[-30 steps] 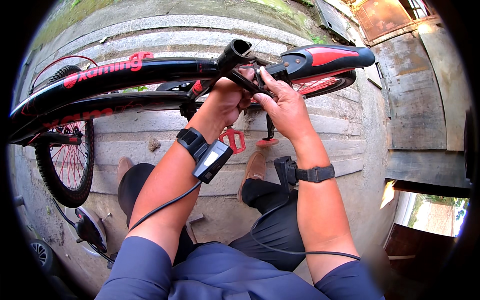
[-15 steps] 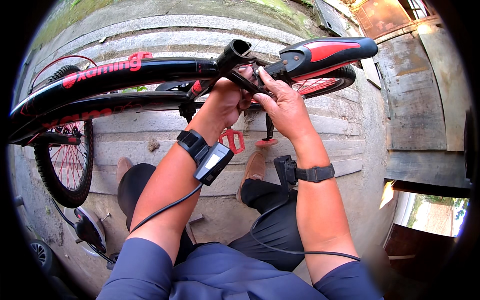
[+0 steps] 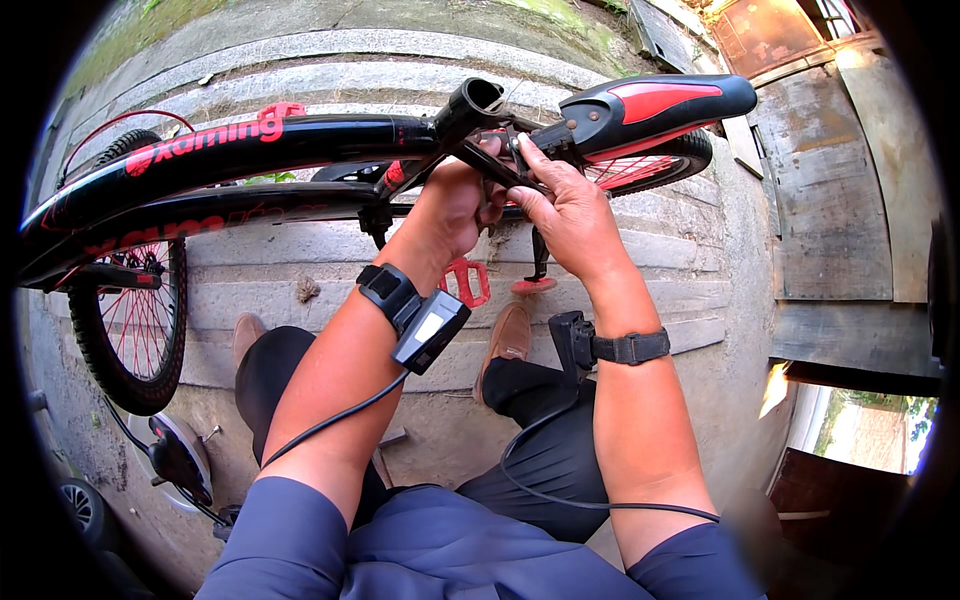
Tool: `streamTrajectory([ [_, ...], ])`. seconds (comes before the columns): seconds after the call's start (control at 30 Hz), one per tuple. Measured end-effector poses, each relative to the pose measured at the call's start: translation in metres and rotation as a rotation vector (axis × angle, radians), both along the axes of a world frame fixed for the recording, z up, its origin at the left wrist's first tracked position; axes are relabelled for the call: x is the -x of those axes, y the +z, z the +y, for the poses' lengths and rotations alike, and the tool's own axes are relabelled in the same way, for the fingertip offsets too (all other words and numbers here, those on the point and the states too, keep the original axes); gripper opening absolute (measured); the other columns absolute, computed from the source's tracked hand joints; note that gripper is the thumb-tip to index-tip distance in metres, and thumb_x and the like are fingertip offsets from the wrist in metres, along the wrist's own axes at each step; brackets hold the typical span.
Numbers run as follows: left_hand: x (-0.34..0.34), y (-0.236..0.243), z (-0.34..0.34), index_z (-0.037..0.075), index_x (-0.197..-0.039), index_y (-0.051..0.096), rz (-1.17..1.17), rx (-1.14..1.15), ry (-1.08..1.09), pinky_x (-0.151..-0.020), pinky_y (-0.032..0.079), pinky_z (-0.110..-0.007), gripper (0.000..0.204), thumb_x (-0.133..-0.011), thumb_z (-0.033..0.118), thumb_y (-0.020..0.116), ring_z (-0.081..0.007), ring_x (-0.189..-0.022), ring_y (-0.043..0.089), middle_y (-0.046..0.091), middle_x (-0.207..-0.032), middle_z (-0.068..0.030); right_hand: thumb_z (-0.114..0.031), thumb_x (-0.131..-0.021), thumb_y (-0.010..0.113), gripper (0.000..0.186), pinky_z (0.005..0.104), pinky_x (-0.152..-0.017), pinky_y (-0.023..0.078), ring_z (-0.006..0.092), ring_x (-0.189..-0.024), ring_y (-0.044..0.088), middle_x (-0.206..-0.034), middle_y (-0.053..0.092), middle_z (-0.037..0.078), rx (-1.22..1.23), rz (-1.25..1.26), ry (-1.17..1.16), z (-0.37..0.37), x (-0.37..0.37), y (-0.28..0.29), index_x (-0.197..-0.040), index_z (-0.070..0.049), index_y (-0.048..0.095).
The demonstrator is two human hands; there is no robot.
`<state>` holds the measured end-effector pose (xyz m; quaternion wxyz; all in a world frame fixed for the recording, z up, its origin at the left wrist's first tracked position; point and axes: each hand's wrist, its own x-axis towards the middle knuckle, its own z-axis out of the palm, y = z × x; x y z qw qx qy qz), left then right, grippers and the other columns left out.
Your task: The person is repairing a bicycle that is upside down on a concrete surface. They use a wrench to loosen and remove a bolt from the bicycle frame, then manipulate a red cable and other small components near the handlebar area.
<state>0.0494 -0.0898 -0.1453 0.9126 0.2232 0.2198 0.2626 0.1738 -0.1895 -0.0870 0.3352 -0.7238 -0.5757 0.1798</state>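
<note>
A black bicycle frame with red markings stretches across the upper left, its seat tube open at the top with no saddle in it. Behind that tube a black and red rear mudguard sits above the rear wheel. My left hand reaches under the frame by the seat tube, fingers curled and partly hidden; what they hold cannot be made out. My right hand is closed at a small dark bracket at the mudguard's front end, index finger against it and thumb by the frame tube.
A red pedal hangs below the frame and a kickstand stands near my shoe. The front wheel is at the left. A dark saddle-shaped thing lies lower left. Wooden boards line the right side; stone slabs cover the ground.
My left forearm has shifted very slightly to the right. Both hands stay at the same spot, and the bicycle has not visibly moved.
</note>
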Motion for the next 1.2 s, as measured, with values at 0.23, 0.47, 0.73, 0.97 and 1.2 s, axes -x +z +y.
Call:
streamTrajectory([
  [0.23,-0.001,-0.002,-0.002,0.014,-0.099,0.061,-0.029,0.013,0.033,-0.041,0.033,-0.019,0.015,-0.100,0.029,0.058,-0.0058,-0.054,0.056,0.062,-0.073,0.0041,-0.020,-0.088,0.071,0.058,0.0391,-0.082,0.051,0.0336,-0.093,0.065,-0.101,0.064,0.015,0.004,0.022,-0.004,0.000,0.000,0.000,-0.143,-0.018,0.054],
  [0.47,0.003,0.000,-0.001,0.015,-0.104,0.062,0.008,-0.057,-0.039,-0.041,0.032,-0.019,0.010,-0.096,0.018,0.056,-0.0050,-0.055,0.054,0.061,-0.072,0.0045,-0.019,-0.088,0.072,0.058,0.0391,-0.084,0.051,0.0340,-0.095,0.065,-0.102,0.065,0.016,-0.008,0.031,0.000,-0.001,-0.001,-0.002,-0.143,-0.018,0.054],
  [0.73,0.005,0.000,-0.003,0.014,-0.110,0.065,0.064,-0.112,-0.036,-0.042,0.031,-0.017,0.018,-0.094,0.018,0.057,-0.0030,-0.055,0.053,0.061,-0.072,0.0055,-0.018,-0.087,0.071,0.058,0.0395,-0.083,0.051,0.0341,-0.094,0.065,-0.100,0.065,0.016,0.010,0.023,-0.009,0.000,0.000,0.000,-0.143,-0.018,0.055],
  [0.97,0.004,0.004,-0.002,0.014,-0.107,0.064,-0.064,-0.065,0.010,-0.043,0.032,-0.016,0.014,-0.094,0.018,0.065,-0.0003,-0.055,0.052,0.060,-0.070,0.0060,-0.020,-0.087,0.071,0.058,0.0404,-0.083,0.051,0.0348,-0.094,0.065,-0.100,0.064,0.016,0.013,0.002,-0.013,0.000,0.001,0.002,-0.143,-0.019,0.055],
  [1.2,0.005,-0.006,-0.002,0.016,-0.099,0.063,-0.027,-0.066,-0.015,-0.043,0.033,-0.017,0.011,-0.096,0.024,0.069,-0.0006,-0.055,0.052,0.060,-0.073,0.0062,-0.021,-0.088,0.070,0.058,0.0399,-0.082,0.051,0.0348,-0.093,0.065,-0.100,0.064,0.016,0.009,0.000,-0.003,-0.001,0.001,0.003,-0.144,-0.018,0.054],
])
